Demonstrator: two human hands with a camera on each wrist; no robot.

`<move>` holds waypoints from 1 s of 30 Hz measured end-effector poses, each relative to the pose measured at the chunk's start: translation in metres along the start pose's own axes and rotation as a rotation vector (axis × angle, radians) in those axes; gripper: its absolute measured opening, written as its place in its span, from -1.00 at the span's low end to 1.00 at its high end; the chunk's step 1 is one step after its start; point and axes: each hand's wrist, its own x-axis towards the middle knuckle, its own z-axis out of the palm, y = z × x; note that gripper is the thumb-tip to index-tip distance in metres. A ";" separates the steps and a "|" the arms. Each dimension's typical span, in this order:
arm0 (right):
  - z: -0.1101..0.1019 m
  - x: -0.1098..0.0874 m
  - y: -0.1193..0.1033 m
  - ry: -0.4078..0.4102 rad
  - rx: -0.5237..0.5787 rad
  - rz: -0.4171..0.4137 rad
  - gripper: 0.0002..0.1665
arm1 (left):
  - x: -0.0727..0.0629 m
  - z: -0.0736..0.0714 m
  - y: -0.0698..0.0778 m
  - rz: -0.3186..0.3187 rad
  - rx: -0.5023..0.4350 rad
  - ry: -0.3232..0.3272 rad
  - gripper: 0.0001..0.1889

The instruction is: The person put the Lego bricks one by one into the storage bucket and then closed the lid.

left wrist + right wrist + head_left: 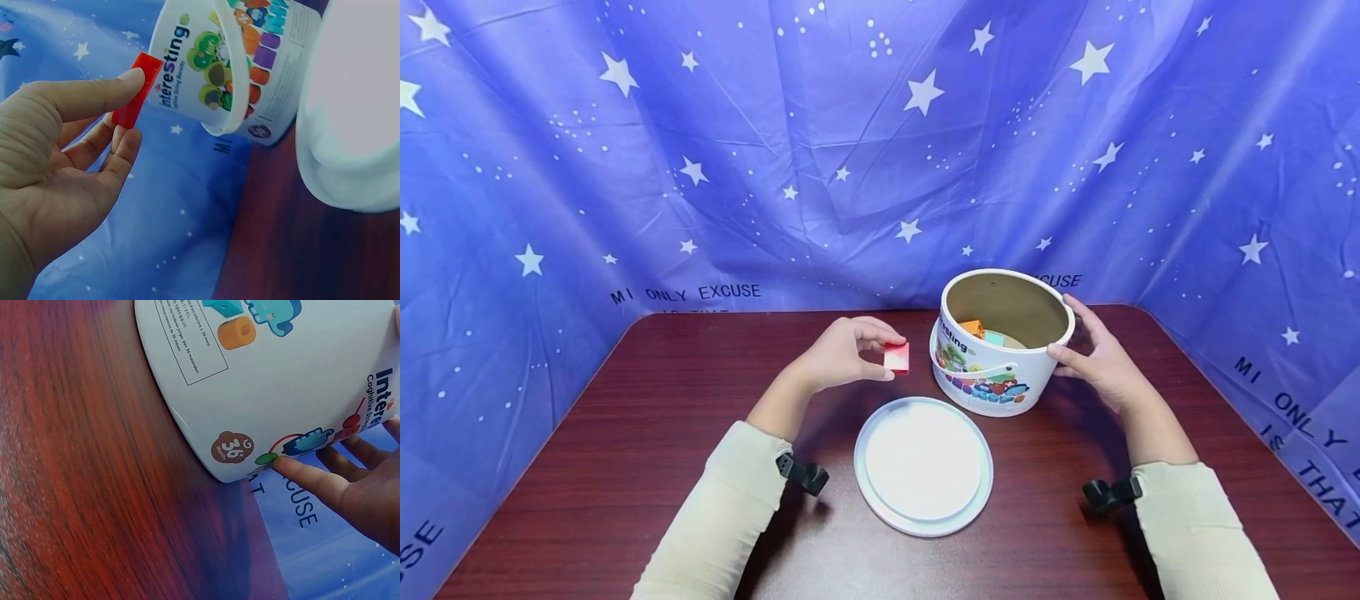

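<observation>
My left hand (842,354) pinches a small red block (897,357) between thumb and fingertips, above the table left of the bucket. In the left wrist view the red block (137,90) appears edge-on, as a narrow bar. The white bucket (992,392), printed with colourful pictures, stands uncovered; an orange block (973,328) and a pale turquoise piece (994,338) lie inside. My right hand (1097,354) rests against the bucket's right side, its fingers spread and fairly straight on the outer wall near the rim. In the right wrist view, fingertips (284,464) touch that wall.
A round white lid (923,467) lies flat on the dark red wooden table (647,417), in front of the bucket. The bucket's white handle (973,373) hangs down its front. Behind the table hangs a blue cloth (850,108) with white stars.
</observation>
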 end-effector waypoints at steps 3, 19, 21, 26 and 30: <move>0.000 0.001 0.000 0.000 0.003 0.000 0.03 | 0.005 0.000 0.007 0.010 0.007 -0.014 -0.51; 0.000 0.000 -0.001 -0.011 0.013 0.004 0.02 | 0.041 0.000 0.044 0.017 -0.066 -0.056 -0.52; 0.000 0.000 -0.001 -0.012 0.011 0.003 0.03 | 0.045 0.000 0.048 0.024 -0.056 -0.053 -0.52; 0.000 0.001 -0.001 -0.009 0.005 -0.005 0.03 | 0.059 0.001 0.058 0.012 -0.028 -0.069 -0.52; 0.000 0.001 0.000 -0.007 0.000 -0.008 0.03 | 0.071 0.004 0.064 -0.040 -0.011 -0.099 -0.51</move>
